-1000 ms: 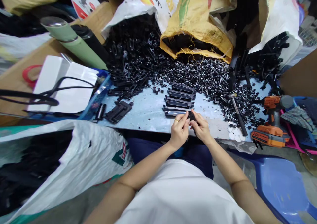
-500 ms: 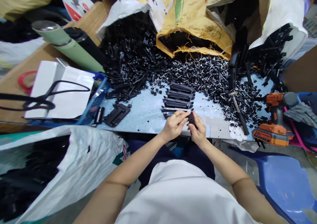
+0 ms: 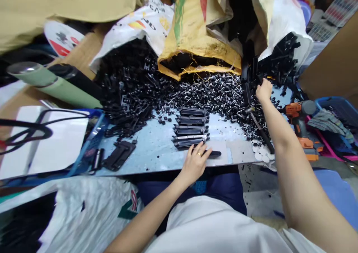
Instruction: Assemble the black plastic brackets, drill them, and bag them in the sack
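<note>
My left hand point(image 3: 195, 163) lies on the table with fingers spread, touching a long black plastic part point(image 3: 215, 154) near the front edge. Just beyond it, several similar black plastic parts point(image 3: 192, 129) lie stacked in a row. Stretched out to the back right, my right hand point(image 3: 264, 91) is at the black plastic pieces there, its fingers curled. What those fingers hold, if anything, blends into the dark pieces behind. Left of that hand is a heap of black-headed pins with metal shafts point(image 3: 215, 92). A hammer point(image 3: 261, 131) lies in front of the right hand.
An orange cordless drill point(image 3: 293, 111) stands at the right, partly behind my forearm. A yellow sack point(image 3: 195, 40) opens over the heap. At the left are a black clamp-like part point(image 3: 120, 155), a blue basket point(image 3: 84, 154) and a green flask point(image 3: 69, 91).
My hands have parted. The small black piece they held together is no longer visible between them. My right hand has reached to the back right; my left now rests on a part. The view has shifted.
</note>
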`<state>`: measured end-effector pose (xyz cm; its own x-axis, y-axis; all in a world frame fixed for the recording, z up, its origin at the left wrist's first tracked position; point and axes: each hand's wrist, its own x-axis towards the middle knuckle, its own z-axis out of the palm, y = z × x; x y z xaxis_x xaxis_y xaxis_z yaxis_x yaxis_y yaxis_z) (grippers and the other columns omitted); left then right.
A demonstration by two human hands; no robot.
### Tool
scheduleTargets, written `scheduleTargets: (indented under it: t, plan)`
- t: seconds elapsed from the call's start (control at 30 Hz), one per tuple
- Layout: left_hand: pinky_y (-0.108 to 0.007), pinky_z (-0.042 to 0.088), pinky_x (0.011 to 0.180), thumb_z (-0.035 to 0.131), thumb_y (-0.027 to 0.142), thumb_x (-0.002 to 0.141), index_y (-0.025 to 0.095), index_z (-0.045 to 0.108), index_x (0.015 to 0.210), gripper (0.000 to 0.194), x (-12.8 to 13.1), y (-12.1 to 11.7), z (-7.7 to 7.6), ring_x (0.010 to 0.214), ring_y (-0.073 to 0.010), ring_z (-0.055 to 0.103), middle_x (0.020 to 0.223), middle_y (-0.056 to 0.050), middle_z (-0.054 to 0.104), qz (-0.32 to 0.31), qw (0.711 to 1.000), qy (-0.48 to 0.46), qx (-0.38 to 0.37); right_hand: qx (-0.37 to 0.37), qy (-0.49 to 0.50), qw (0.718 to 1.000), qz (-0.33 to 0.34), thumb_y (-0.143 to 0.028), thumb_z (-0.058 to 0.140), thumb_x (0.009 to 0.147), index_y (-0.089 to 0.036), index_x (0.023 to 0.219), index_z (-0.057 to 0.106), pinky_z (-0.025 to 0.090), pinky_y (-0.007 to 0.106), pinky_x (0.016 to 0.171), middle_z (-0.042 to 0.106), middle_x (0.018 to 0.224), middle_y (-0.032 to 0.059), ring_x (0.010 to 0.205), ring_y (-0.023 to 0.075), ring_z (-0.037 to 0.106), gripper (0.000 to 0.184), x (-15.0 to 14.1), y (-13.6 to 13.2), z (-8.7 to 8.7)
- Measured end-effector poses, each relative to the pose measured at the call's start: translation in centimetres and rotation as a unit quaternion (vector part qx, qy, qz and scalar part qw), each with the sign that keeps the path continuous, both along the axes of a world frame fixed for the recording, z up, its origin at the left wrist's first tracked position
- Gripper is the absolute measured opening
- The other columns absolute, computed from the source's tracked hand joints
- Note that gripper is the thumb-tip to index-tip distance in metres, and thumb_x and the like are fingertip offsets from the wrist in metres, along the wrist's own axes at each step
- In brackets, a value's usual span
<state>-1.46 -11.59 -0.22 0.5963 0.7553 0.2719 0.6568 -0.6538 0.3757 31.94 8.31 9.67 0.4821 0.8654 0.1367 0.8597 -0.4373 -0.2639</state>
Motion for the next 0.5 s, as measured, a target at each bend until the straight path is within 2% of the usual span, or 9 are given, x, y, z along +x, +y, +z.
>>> scheduleTargets:
  t: [0.07, 0.13, 0.23, 0.3, 0.4, 0.5]
  plan:
    - [-0.046, 0.038, 0.097, 0.038, 0.001, 0.078, 0.019, 0.052, 0.12, 0.048, 0.7, 0.7, 0.3, 0.112, -0.024, 0.051, 0.113, -0.012, 0.06, -0.052, 0.996, 0.069, -0.007, -0.017, 0.017, 0.999, -0.029, -0.008, 0.035, 0.091, 0.004, 0.136, 0.024, 0.027, 0.036, 0.094, 0.034, 0.134, 0.0276, 0.118, 0.02, 0.03, 0.048, 1.7, 1.1, 0.2]
    - [-0.039, 0.044, 0.088, 0.035, -0.003, 0.077, 0.017, 0.052, 0.12, 0.05, 1.3, 1.3, 0.4, 0.099, -0.0207, 0.057, 0.104, -0.011, 0.062, -0.075, 0.99, 0.117, -0.013, -0.031, 0.037, 0.998, -0.044, -0.005, 0.04, 0.087, 0.003, 0.138, 0.022, 0.03, 0.036, 0.09, 0.037, 0.132, 0.0285, 0.116, 0.0224, 0.034, 0.054, 2.8, 1.8, -0.1]
    - [-0.033, 0.046, 0.078, 0.034, -0.005, 0.076, 0.016, 0.05, 0.123, 0.054, 1.4, 1.8, 0.4, 0.091, -0.0192, 0.058, 0.1, -0.01, 0.063, -0.084, 0.985, 0.15, -0.012, -0.061, 0.057, 0.995, -0.047, -0.001, 0.043, 0.084, -0.002, 0.141, 0.021, 0.033, 0.035, 0.084, 0.044, 0.124, 0.0269, 0.109, 0.024, 0.042, 0.062, 3.7, 2.0, -0.6]
    - [-0.032, 0.046, 0.077, 0.034, -0.006, 0.076, 0.017, 0.048, 0.124, 0.055, 0.9, 1.9, 0.2, 0.092, -0.019, 0.057, 0.101, -0.01, 0.062, -0.077, 0.985, 0.152, -0.011, -0.059, 0.041, 0.996, -0.043, 0.002, 0.039, 0.084, -0.011, 0.143, 0.021, 0.034, 0.034, 0.081, 0.046, 0.121, 0.0239, 0.105, 0.0234, 0.046, 0.063, 3.9, 1.8, -0.4]
    - [-0.034, 0.047, 0.077, 0.035, -0.003, 0.078, 0.019, 0.049, 0.123, 0.052, 0.0, 2.0, -0.5, 0.092, -0.0191, 0.057, 0.101, -0.01, 0.061, -0.053, 0.99, 0.126, -0.029, 0.021, -0.003, 0.999, -0.035, 0.0, 0.036, 0.085, -0.018, 0.144, 0.02, 0.034, 0.034, 0.081, 0.047, 0.118, 0.0205, 0.098, 0.0226, 0.05, 0.064, 3.4, 0.6, 0.9]
    - [-0.04, 0.048, 0.083, 0.041, 0.012, 0.085, 0.021, 0.048, 0.124, 0.041, -0.1, 2.1, -0.8, 0.099, -0.0224, 0.056, 0.105, -0.011, 0.06, 0.0, 0.999, 0.011, -0.052, 0.113, -0.01, 0.993, 0.015, -0.016, 0.046, 0.088, -0.013, 0.146, 0.014, 0.038, 0.033, 0.081, 0.053, 0.105, 0.0161, 0.09, 0.021, 0.053, 0.066, 1.3, -1.9, 1.9]
